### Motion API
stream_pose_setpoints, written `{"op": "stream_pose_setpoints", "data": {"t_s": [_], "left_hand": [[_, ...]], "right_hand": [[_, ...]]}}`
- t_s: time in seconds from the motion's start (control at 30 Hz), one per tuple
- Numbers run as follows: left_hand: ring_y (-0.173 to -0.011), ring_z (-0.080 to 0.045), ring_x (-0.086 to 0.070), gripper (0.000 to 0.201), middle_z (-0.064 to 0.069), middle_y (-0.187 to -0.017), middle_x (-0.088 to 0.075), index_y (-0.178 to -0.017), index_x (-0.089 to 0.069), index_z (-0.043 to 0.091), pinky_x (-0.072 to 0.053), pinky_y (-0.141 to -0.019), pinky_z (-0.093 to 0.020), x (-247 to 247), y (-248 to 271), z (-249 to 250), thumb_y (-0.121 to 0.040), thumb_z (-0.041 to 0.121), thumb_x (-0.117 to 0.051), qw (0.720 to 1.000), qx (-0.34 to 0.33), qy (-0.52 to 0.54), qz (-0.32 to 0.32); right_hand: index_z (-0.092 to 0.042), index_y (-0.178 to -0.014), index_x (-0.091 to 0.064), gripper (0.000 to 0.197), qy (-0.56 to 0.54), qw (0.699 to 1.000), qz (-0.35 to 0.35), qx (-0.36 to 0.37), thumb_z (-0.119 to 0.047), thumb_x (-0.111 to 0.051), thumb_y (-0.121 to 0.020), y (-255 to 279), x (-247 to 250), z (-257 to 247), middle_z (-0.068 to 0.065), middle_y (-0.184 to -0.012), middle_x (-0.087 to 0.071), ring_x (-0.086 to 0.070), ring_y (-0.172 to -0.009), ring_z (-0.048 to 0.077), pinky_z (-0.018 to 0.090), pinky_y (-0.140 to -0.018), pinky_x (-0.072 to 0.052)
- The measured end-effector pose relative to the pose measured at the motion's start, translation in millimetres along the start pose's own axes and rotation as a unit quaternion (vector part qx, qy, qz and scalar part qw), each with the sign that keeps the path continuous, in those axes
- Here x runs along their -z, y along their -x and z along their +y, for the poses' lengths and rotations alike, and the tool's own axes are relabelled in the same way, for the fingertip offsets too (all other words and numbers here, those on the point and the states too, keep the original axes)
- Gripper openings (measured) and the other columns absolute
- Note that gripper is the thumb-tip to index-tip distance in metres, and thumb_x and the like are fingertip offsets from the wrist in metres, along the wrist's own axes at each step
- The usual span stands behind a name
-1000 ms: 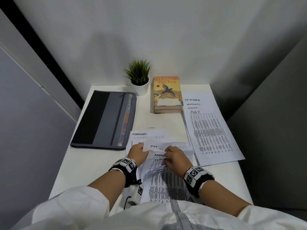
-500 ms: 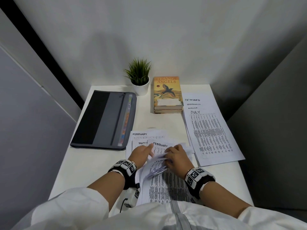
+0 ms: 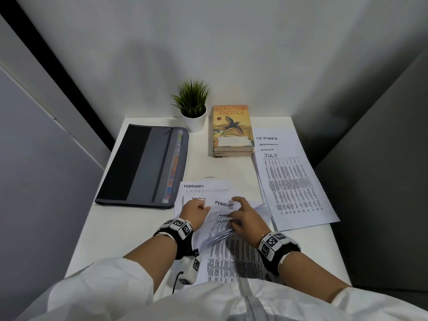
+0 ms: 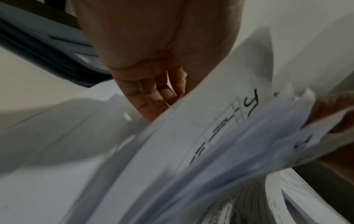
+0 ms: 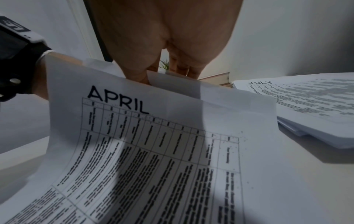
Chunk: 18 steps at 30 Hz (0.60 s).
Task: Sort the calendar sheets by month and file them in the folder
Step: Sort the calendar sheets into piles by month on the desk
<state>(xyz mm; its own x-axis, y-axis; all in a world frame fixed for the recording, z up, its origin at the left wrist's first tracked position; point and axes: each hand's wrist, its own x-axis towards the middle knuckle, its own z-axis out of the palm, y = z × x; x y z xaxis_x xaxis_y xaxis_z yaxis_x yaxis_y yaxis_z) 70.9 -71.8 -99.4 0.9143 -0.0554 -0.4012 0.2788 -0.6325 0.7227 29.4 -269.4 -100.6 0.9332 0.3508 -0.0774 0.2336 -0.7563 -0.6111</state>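
Observation:
A fanned stack of calendar sheets lies at the desk's near edge, with FEBRUARY, APRIL and JUNE headings showing. My left hand curls round the stack's left edge, fingers tucked behind a lifted sheet. My right hand pinches the top edge of a sheet just behind the APRIL sheet, thumb in front and fingers behind. Another FEBRUARY sheet and a MARCH sheet lie flat underneath. The grey folder lies closed at the left.
A stepped pile headed JULY, with AUGUST, SEPTEMBER and OCTOBER above it, lies at the right. Two stacked books and a small potted plant stand at the back. Walls close in the desk on three sides.
A sheet headed MAY, on top a second ago, has gone from sight and a FEBRUARY sheet now shows. Both hands have shifted slightly forward, the right fingers reaching farther up.

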Motion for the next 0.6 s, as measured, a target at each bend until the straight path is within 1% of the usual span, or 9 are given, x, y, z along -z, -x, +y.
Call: {"op": "stream_pose_setpoints", "data": {"t_s": [0.1,0.2,0.23,0.3,0.4,0.43,0.5,0.53,0.6], "left_hand": [[-0.056,-0.016,-0.029,0.045,-0.002,-0.058,-0.032,-0.057,-0.032,0.018,-0.023,-0.053,-0.026,4.5,1.7,-2.6,-0.086,0.014,-0.067,1.000,0.014,0.010,-0.008],[-0.058,-0.016,-0.028,0.043,-0.002,-0.058,-0.031,-0.057,-0.032,0.019,-0.021,-0.052,-0.026,4.2,3.2,-6.6,-0.081,0.008,-0.066,0.999,0.011,0.029,-0.014],[-0.057,-0.016,-0.029,0.042,-0.001,-0.057,-0.032,-0.058,-0.033,0.018,-0.022,-0.051,-0.026,3.7,3.0,-7.7,-0.082,0.009,-0.066,0.999,0.012,0.037,-0.011],[-0.052,-0.014,-0.031,0.036,0.002,-0.056,-0.036,-0.061,-0.041,0.017,-0.027,-0.051,-0.024,3.0,2.7,-8.9,-0.086,0.017,-0.067,0.997,0.022,0.072,-0.007],[-0.054,-0.006,-0.046,0.022,0.007,-0.062,-0.053,-0.074,-0.061,0.013,-0.039,-0.060,-0.023,3.5,2.7,-8.5,-0.092,0.025,-0.063,0.992,0.027,0.122,0.007],[-0.057,-0.004,-0.049,0.019,0.008,-0.064,-0.056,-0.076,-0.063,0.014,-0.041,-0.063,-0.023,3.6,2.2,-8.6,-0.092,0.023,-0.063,0.991,0.024,0.127,0.012],[-0.057,-0.007,-0.050,0.020,0.007,-0.062,-0.057,-0.073,-0.063,0.014,-0.042,-0.064,-0.023,4.0,1.3,-7.8,-0.092,0.021,-0.063,0.992,0.022,0.125,0.013],[-0.056,-0.009,-0.049,0.022,0.006,-0.061,-0.056,-0.071,-0.061,0.015,-0.041,-0.064,-0.023,4.0,1.1,-7.4,-0.092,0.021,-0.063,0.993,0.023,0.119,0.012],[-0.056,-0.012,-0.047,0.024,0.003,-0.060,-0.054,-0.068,-0.058,0.015,-0.040,-0.063,-0.024,5.0,2.1,-5.6,-0.091,0.020,-0.063,0.994,0.025,0.110,0.005]], "right_hand": [[-0.012,-0.082,-0.071,0.010,0.001,1.000,-0.001,-0.007,-0.015,-0.061,-0.085,0.2,-0.9,2.1,0.003,-0.140,-0.040,-0.061,-0.088,0.013,0.028,-0.083,-0.050],[-0.011,-0.093,-0.073,0.015,0.023,1.000,-0.005,-0.010,-0.018,-0.060,-0.087,-1.1,-2.9,3.6,0.005,-0.128,-0.053,-0.051,-0.110,0.020,0.033,-0.094,-0.046],[-0.012,-0.096,-0.073,0.017,0.037,0.999,-0.005,-0.009,-0.020,-0.060,-0.087,-1.2,-3.4,3.8,0.004,-0.123,-0.056,-0.047,-0.112,0.021,0.034,-0.095,-0.044],[-0.015,-0.097,-0.073,0.019,0.067,0.998,0.005,-0.001,-0.024,-0.060,-0.087,-0.6,-3.4,3.5,0.001,-0.111,-0.060,-0.043,-0.109,0.022,0.032,-0.092,-0.042],[-0.015,-0.092,-0.073,0.017,0.087,0.996,0.018,0.014,-0.026,-0.062,-0.086,0.9,-3.1,2.9,-0.001,-0.095,-0.060,-0.042,-0.103,0.021,0.029,-0.086,-0.041],[-0.013,-0.091,-0.073,0.016,0.081,0.997,0.014,0.015,-0.025,-0.062,-0.086,1.2,-2.6,2.7,0.000,-0.094,-0.059,-0.044,-0.101,0.020,0.028,-0.084,-0.042],[-0.011,-0.088,-0.072,0.014,0.050,0.999,0.004,0.008,-0.020,-0.061,-0.086,1.3,-1.6,2.1,0.001,-0.100,-0.055,-0.051,-0.094,0.019,0.028,-0.078,-0.044],[-0.011,-0.086,-0.071,0.013,0.035,0.999,0.003,0.006,-0.019,-0.061,-0.086,1.5,-1.1,1.7,0.001,-0.107,-0.053,-0.053,-0.090,0.017,0.028,-0.075,-0.045],[-0.012,-0.081,-0.071,0.012,0.023,1.000,0.008,0.006,-0.017,-0.062,-0.085,1.4,-1.1,0.8,0.000,-0.122,-0.049,-0.058,-0.086,0.013,0.028,-0.076,-0.050]]}}
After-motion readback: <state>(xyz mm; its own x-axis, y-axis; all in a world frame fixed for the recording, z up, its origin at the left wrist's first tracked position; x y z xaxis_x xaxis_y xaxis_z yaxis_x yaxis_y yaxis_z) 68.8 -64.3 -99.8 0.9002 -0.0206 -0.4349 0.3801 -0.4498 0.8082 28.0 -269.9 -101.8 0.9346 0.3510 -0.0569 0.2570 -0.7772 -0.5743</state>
